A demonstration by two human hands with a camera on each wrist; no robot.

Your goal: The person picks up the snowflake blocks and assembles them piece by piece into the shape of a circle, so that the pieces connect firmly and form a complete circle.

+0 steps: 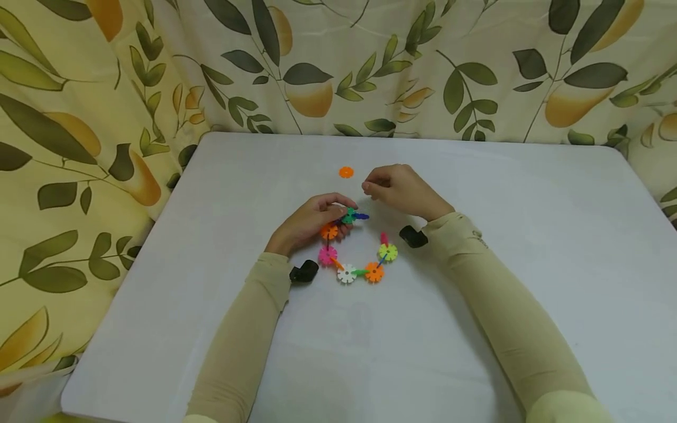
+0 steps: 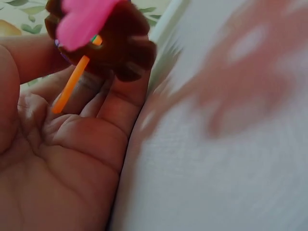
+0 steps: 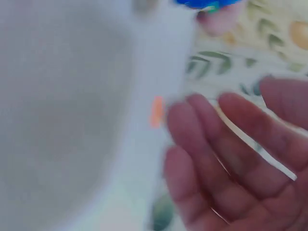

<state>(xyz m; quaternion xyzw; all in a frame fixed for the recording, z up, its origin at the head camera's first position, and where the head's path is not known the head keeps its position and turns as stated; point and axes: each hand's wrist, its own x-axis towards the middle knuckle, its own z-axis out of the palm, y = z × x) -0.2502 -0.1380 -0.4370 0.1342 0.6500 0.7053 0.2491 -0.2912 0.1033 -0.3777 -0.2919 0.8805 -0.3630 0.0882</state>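
In the head view my left hand (image 1: 309,222) pinches a green notched disc (image 1: 349,215) between thumb and fingers. A blue disc (image 1: 362,217), seen edge-on, sticks out to the right of it. From there a curved chain of interlocked flower-shaped discs hangs toward me, with pink (image 1: 327,256), white (image 1: 347,274) and yellow-green (image 1: 388,252) ones among them. A pink disc (image 1: 384,238) stands edge-on at the chain's other end. My right hand (image 1: 406,191) hovers beyond the blue disc, fingers loosely bent and holding nothing. A loose orange disc (image 1: 346,172) lies left of its fingertips.
The white table (image 1: 211,329) has rounded corners, and its far edge runs along a leaf-patterned curtain (image 1: 423,76). The same cloth hangs at the left side. A black wrist camera (image 1: 305,272) sits by the left cuff, another (image 1: 414,237) by the right.
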